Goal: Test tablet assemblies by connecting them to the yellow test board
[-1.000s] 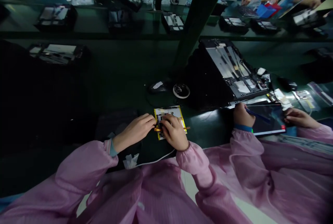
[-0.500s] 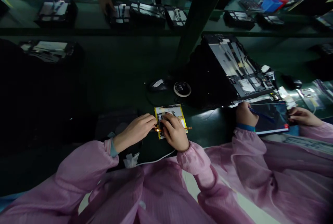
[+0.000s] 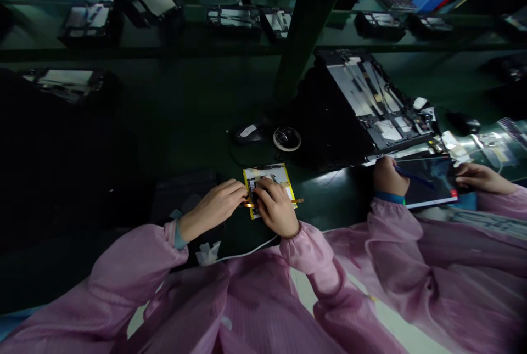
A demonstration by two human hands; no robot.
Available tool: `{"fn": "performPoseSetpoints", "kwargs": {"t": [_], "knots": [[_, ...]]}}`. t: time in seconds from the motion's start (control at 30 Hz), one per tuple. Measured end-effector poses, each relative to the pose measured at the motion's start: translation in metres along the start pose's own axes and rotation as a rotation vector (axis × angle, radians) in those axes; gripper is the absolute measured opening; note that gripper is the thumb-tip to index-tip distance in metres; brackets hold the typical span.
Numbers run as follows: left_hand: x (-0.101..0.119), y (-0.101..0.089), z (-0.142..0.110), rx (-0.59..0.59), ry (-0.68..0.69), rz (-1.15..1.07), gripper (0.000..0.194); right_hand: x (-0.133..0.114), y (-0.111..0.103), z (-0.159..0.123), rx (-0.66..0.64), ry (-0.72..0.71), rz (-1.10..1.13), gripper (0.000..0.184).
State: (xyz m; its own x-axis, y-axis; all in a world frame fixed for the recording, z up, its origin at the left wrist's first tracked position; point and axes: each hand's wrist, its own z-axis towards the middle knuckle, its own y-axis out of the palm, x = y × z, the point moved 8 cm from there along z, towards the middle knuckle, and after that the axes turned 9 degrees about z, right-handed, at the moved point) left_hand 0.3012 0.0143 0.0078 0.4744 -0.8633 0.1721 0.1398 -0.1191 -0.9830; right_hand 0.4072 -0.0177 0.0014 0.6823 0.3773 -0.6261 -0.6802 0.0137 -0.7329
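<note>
Well, our left hand [image 3: 212,212] and right hand [image 3: 276,208] are curled closed. Together they grip a yellow-edged flat module [image 3: 274,175] with its amber flex ribbon [image 3: 297,201].

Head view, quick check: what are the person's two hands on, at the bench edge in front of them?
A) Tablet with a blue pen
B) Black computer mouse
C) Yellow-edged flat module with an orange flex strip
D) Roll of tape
C: the left hand and right hand are both on the yellow-edged flat module, and an orange flex strip sticks out past its side.
</note>
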Motion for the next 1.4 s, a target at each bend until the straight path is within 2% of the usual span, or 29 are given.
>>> {"fn": "performPoseSetpoints", "kwargs": {"t": [1.0, 1.4], "knots": [[-0.0081, -0.0028, 0.001, 0.0, -0.107, -0.162, 0.014, 0.004, 0.003, -0.0028, -0.019, 0.012, 0.008, 0.034], [0.001, 0.0043, 0.0034, -0.07, -0.037, 0.035, 0.019, -0.0021, 0.0022, -0.004, -0.03, -0.061, 0.05, 0.03]]}}
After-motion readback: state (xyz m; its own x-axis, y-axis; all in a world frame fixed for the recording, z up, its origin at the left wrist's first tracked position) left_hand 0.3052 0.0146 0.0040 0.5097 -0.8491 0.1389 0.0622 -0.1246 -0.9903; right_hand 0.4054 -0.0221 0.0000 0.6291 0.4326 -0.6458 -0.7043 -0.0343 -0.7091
